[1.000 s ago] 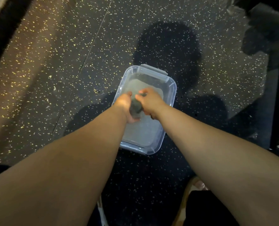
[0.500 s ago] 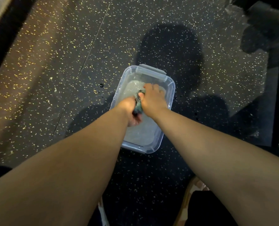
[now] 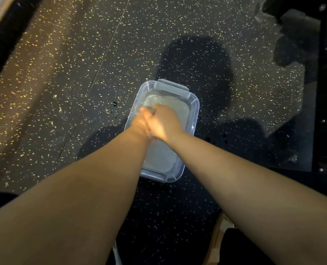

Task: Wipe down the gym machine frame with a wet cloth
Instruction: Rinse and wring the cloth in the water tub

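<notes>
1. Both hands meet over the far half of a clear plastic tub (image 3: 194,111): the left hand (image 3: 139,124) and the right hand (image 3: 164,123) are pressed against each other, fingers curled down and closed.
2. Whatever they grip is hidden; the cloth does not show from this angle, so I cannot tell whether it is between the palms or under the water.
3. That tub is rectangular with rounded corners and a grey latch tab (image 3: 172,86) on its far short side; another tab sits on its near short side.
4. Inside the tub lies shallow, cloudy water (image 3: 160,155), rippled and glinting at the far end just beyond the fingers.
5. Under the tub is black rubber flooring (image 3: 72,73) flecked with pale yellow and white chips, with a thin seam running diagonally to the tub's left.
6. A few dark wet drops (image 3: 114,104) lie on the floor just left of the tub's far corner, and more sit to its right.
7. Well to the right of the tub stands a dark metal machine frame (image 3: 323,92) with small bolts along it.
8. Beyond the tub falls the person's shadow.
</notes>
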